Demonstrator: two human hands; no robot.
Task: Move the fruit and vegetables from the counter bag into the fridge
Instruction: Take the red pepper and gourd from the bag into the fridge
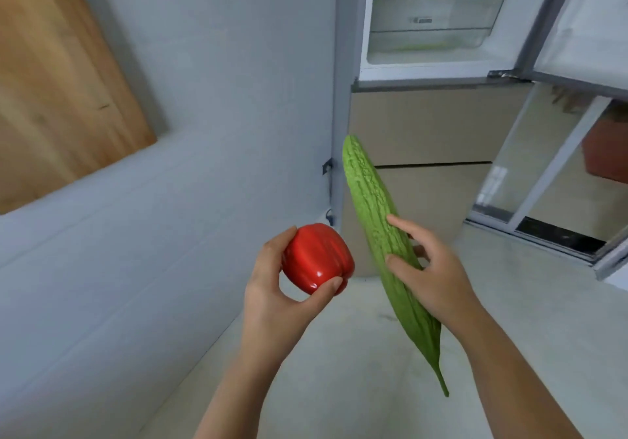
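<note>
— Item one: red bell pepper [317, 258]. We hold it in mid-air, in front of the fridge [435, 72] and lower than its open compartment. Our left hand [272, 296] cups it, thumb and fingers curled round its body.
— Handling?
— We judge it light, hollow and glossy, so likely slick. The walls are firm but would bruise under a hard squeeze. Best gripped round the widest part.
— Item two?
— Bitter gourd [373, 221]: long, ridged, tilted, thin tail end downward. Our right hand [435, 268] pinches it about mid-length, thumb and forefinger on the near face, other fingers behind.
— Handling?
— We expect it to be stiff and heavier, with bumpy skin that gives grip. Held off-centre it would swing. Likely destination: the clear drawer [431, 20], well apart from both items.
</note>
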